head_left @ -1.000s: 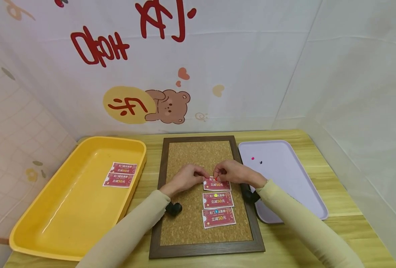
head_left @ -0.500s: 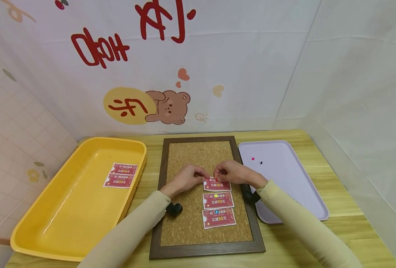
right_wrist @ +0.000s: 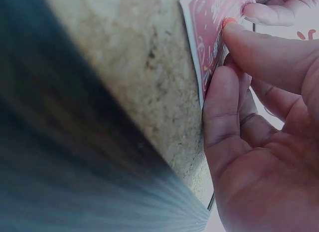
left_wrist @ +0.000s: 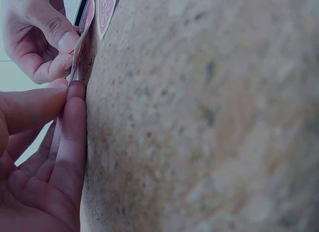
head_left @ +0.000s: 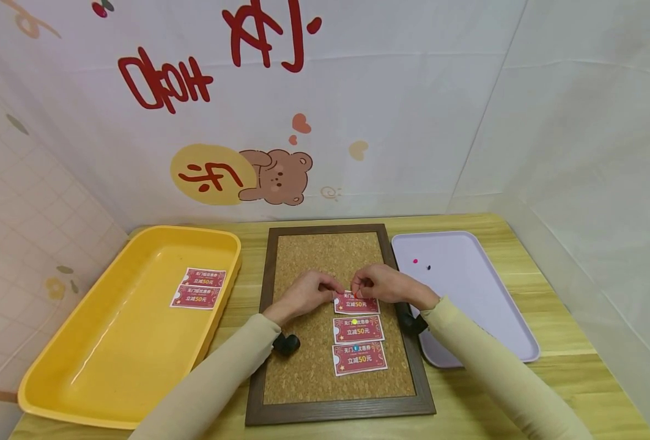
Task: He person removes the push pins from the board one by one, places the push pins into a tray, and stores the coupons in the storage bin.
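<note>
Nearby, two pinned coupons (head_left: 359, 358) lay on the corkboard (head_left: 297, 376), and just beyond them a third coupon (head_left: 356, 304), long axis crosswise, had its upper left corner pinched by the left hand (head_left: 307, 291), the right hand (head_left: 382, 283) pinching a red pin (right_wrist: 229, 21) near its top edge.

Long pale yellow sleeves (head_left: 217, 373), plain cuffs (head_left: 266, 325), rounded black wrist cameras (head_left: 287, 344)

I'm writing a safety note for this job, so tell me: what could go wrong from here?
The right hand holds a red pin close to the left hand, so a slip might prick it. The top coupon has its upper edge held off the cork board, so it could get pinned crooked.
</note>
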A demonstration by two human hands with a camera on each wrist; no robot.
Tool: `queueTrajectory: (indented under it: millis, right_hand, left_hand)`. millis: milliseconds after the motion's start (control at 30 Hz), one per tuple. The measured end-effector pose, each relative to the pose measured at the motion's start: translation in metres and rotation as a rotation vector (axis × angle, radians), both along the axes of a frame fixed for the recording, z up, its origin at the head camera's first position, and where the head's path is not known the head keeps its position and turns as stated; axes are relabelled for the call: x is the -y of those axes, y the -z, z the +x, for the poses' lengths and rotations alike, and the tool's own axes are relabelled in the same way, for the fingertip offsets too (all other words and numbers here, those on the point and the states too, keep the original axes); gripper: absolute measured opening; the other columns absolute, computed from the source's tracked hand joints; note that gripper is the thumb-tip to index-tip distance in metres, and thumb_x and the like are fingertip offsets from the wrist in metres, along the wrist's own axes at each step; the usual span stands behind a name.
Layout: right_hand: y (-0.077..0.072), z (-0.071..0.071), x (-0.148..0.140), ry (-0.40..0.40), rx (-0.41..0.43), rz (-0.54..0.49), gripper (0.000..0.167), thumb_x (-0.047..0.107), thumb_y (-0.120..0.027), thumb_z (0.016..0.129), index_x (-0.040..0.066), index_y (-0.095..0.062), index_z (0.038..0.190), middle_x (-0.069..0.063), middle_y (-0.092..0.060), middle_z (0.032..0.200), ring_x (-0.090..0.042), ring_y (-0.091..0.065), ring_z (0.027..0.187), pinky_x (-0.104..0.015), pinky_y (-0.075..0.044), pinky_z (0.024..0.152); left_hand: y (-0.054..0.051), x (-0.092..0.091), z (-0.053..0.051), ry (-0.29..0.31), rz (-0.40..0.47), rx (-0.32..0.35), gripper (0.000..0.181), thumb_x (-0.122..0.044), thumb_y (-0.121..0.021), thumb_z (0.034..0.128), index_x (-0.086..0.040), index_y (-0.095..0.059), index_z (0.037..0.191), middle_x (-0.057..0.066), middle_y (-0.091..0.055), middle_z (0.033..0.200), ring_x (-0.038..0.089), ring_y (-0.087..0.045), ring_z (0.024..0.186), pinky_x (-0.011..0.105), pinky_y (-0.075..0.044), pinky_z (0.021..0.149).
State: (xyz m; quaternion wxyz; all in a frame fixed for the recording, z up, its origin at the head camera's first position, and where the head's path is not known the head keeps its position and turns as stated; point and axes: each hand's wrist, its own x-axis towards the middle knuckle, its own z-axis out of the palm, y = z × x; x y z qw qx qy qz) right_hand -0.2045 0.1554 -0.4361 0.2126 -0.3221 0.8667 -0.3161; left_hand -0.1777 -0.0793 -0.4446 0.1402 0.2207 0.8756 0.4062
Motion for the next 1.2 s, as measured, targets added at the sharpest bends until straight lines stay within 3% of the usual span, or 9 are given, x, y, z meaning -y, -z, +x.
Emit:
queueTrajectory:
  millis: [167,433,600,767,1000,1200]
  right_hand:
    - [0.001,-0.001,-0.003,-0.009,0.007,-0.01,0.012,0.002,-0.065,0.099,0.008,-0.071,0.092,0.003,-0.064,0.082,-0.008,-0.054,0.07,-0.027,-0.047,0.066]
    - [-0.005,-0.003,-0.007,0.01,0.094,-0.003,0.009,0.006,-0.063,0.101,0.007,-0.071,0.097,0.001,-0.067,0.09,-0.012,-0.057,0.078,-0.031,-0.048,0.076]
    - [-0.005,-0.001,-0.011,0.017,0.034,-0.022,0.009,0.006,-0.064,0.101,0.008,-0.071,0.096,0.002,-0.067,0.088,-0.011,-0.057,0.077,-0.03,-0.047,0.075]
    - [-0.005,0.005,-0.014,0.088,-0.014,-0.074,0.007,0.006,-0.065,0.099,0.01,-0.07,0.095,0.002,-0.067,0.087,-0.013,-0.055,0.079,-0.03,-0.045,0.073]
    - [-0.009,0.016,-0.019,0.161,-0.053,-0.192,0.007,0.006,-0.065,0.101,0.007,-0.071,0.099,0.0,-0.069,0.089,-0.012,-0.059,0.08,-0.03,-0.048,0.072]
    - [-0.021,0.027,-0.021,0.229,-0.076,-0.235,0.006,0.009,-0.065,0.101,0.011,-0.071,0.1,-0.002,-0.07,0.092,-0.015,-0.059,0.082,-0.03,-0.05,0.074]
  left_hand:
    - [0.0,0.0,0.0,0.0,0.001,-0.002,0.016,-0.003,-0.069,0.0969,-0.009,-0.08,0.105,0.002,-0.076,0.107,0.014,-0.067,0.097,0.037,-0.053,0.089]
    - [0.0,-0.001,0.0,-0.027,-0.001,0.033,0.016,-0.006,-0.068,0.0976,-0.011,-0.081,0.106,0.002,-0.075,0.108,0.017,-0.066,0.103,0.04,-0.052,0.093]
    - [-0.001,-0.004,0.002,-0.031,0.0,0.015,0.013,-0.01,-0.069,0.0971,-0.01,-0.081,0.103,0.001,-0.076,0.103,0.016,-0.066,0.099,0.04,-0.052,0.092]
    - [-0.002,-0.005,0.006,-0.061,0.007,-0.013,0.01,-0.006,-0.071,0.0959,-0.008,-0.079,0.101,0.001,-0.074,0.097,0.012,-0.064,0.087,0.035,-0.052,0.082]
    - [-0.011,-0.002,0.012,-0.136,0.094,-0.022,0.019,0.0,-0.067,0.094,-0.001,-0.073,0.112,0.005,-0.069,0.096,0.014,-0.065,0.084,0.032,-0.054,0.075]
    - [-0.022,0.005,0.019,-0.182,0.148,-0.007,0.013,-0.005,-0.068,0.0954,-0.006,-0.075,0.107,0.002,-0.07,0.097,0.013,-0.065,0.085,0.031,-0.054,0.075]
